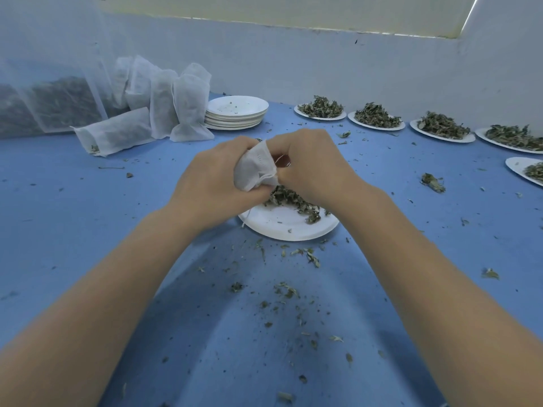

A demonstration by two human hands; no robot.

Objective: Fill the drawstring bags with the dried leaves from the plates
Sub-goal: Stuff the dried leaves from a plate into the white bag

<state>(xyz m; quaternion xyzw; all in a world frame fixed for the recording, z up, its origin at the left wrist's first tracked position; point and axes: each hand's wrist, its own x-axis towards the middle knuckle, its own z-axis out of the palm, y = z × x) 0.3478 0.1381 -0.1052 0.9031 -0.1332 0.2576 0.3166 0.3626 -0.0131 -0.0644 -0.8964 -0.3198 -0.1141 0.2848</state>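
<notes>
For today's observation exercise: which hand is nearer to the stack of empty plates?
Left. The left hand, gripping the bag, sits just below the stack; the right hand is further to its right.

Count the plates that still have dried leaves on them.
6: one under the hands, four in a row along the back right, and one cut off at the right edge. More may lie out of view.

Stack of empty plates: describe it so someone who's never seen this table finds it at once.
On the blue table, look to the far side by the white wall. The stack of empty plates sits right of the standing white bags. Unlike the row of single plates heaped with dried leaves to its right, it is stacked and nearly bare.
</notes>
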